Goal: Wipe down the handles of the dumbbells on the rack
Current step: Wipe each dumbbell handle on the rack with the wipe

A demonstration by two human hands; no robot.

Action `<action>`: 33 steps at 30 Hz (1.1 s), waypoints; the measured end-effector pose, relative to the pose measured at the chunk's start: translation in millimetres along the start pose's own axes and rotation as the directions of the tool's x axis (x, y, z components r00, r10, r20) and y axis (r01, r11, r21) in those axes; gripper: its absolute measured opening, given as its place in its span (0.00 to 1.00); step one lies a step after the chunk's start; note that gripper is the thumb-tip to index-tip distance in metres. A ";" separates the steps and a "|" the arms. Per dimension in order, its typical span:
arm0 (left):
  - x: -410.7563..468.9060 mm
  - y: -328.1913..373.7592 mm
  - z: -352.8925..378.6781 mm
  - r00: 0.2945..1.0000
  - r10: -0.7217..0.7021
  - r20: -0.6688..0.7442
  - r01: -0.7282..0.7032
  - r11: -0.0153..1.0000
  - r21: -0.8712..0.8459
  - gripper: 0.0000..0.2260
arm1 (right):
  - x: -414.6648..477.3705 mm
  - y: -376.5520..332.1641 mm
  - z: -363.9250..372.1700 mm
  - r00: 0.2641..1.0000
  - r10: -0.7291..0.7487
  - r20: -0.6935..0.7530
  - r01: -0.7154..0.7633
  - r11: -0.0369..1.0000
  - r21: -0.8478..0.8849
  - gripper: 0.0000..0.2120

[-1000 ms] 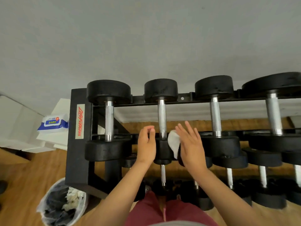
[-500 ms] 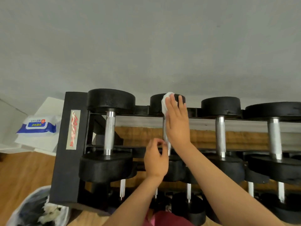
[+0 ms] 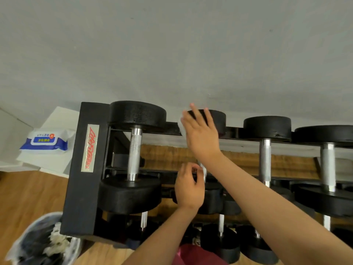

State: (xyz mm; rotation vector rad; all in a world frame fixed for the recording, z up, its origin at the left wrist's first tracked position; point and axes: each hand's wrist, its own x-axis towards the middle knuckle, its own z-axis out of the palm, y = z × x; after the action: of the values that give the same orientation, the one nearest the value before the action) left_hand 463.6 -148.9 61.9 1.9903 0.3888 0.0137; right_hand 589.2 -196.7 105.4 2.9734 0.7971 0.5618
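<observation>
The right arm is reaching far over the top tier of the dumbbell rack (image 3: 80,188), crossing above the left wrist. The right hand (image 3: 200,134) is lying flat with its fingers straight and slightly spread, pressing a white wipe (image 3: 182,127) against the far black head of the second dumbbell (image 3: 218,121) from the left. Only a sliver of the wipe is showing at the hand's left edge.

The left hand (image 3: 189,186) is sitting nearer, just above that dumbbell's near head. Its fingers and thumb are curling round the near end of the steel handle (image 3: 204,171), gripping it. Most of the handle is hiding behind the right wrist.

That dumbbell is lying across the top tier, between the leftmost dumbbell (image 3: 134,153) and the third dumbbell (image 3: 265,159), with a fourth dumbbell (image 3: 327,165) at the right edge. More dumbbells are sitting on the tiers below.

A silver label (image 3: 90,148) on the rack's black end plate is carrying red script running sideways, which appears to read "Life Fitness". Left of the rack, a blue and white wipes packet (image 3: 44,142) is lying on a white ledge (image 3: 57,119); its print is upside down and too small to read. A lined waste bin (image 3: 21,243) is standing on the wooden floor (image 3: 28,194) at the near left.
</observation>
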 end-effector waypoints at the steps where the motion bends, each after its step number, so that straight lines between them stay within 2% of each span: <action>1: -0.1 0.6 -0.7 1.000 -0.001 0.006 0.001 1.000 0.000 0.02 | -2.2 -0.4 2.4 0.998 -0.055 0.012 0.055 0.998 -0.029 0.18; 4: 0.0 1.3 -2.2 1.000 0.015 0.016 -0.015 1.000 0.001 0.03 | -22.9 22.6 -2.5 0.993 -0.115 -0.035 0.115 0.993 -0.013 0.21; 6: 0.1 1.9 -3.0 0.999 0.023 0.026 -0.023 1.000 0.003 0.03 | -39.6 39.5 -9.8 0.991 -0.091 -0.095 0.094 0.995 0.033 0.22; 8: 0.4 0.7 -2.8 0.999 0.026 0.027 -0.026 1.000 0.001 0.03 | -51.1 52.8 -14.2 0.992 0.015 -0.126 -0.003 0.995 0.097 0.20; 11: 0.1 -0.9 -2.6 0.999 0.037 0.029 -0.037 0.999 -0.007 0.03 | -64.7 66.3 -18.1 0.950 0.299 -0.087 -0.273 0.934 0.231 0.16; 12: -0.1 -1.1 -2.7 0.999 0.036 0.033 -0.036 0.999 -0.010 0.03 | -69.6 68.7 -21.9 0.906 0.420 -0.053 -0.383 0.867 0.318 0.16; 14: 0.1 -1.7 -2.1 0.999 0.026 0.038 -0.026 1.000 -0.016 0.03 | -81.2 69.7 -32.4 0.740 0.669 0.070 -0.601 0.610 0.516 0.15; 16: 0.3 -2.3 -1.5 0.999 0.019 0.037 -0.019 1.000 -0.011 0.03 | -92.9 65.2 -40.7 0.573 0.803 0.163 -0.687 0.362 0.630 0.15; 17: 0.5 -2.4 -1.1 0.999 0.019 0.033 -0.019 1.000 -0.005 0.03 | -97.7 60.8 -41.2 0.534 0.828 0.168 -0.680 0.303 0.667 0.15; 20: 0.7 -2.3 0.2 0.999 0.017 0.027 -0.017 1.000 0.007 0.02 | -103.3 41.2 -30.4 0.527 0.807 0.265 -0.644 0.176 0.745 0.10; 25: 1.3 -2.7 1.4 1.000 0.024 0.004 -0.024 0.999 0.042 0.02 | -84.7 10.1 -2.8 0.602 0.685 0.410 -0.600 0.049 0.799 0.07; 28: 1.4 -2.1 2.1 1.000 0.018 -0.006 -0.017 0.999 0.050 0.02 | -72.2 4.7 1.9 0.577 0.646 0.499 -0.583 -0.102 0.806 0.05; 30: 1.6 -2.3 2.8 1.000 0.007 -0.007 -0.007 0.999 0.042 0.03 | -75.0 5.8 2.6 0.567 0.632 0.528 -0.536 -0.203 0.819 0.10; 33: 1.1 -3.0 2.8 1.000 -0.002 -0.008 0.002 1.000 0.021 0.03 | -83.8 9.0 2.4 0.558 0.614 0.558 -0.502 -0.285 0.816 0.10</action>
State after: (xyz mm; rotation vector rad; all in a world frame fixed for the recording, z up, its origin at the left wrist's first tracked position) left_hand 464.4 -149.8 57.9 2.0107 0.3977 0.0161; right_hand 526.8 -245.1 75.7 4.5693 -1.1770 -0.0999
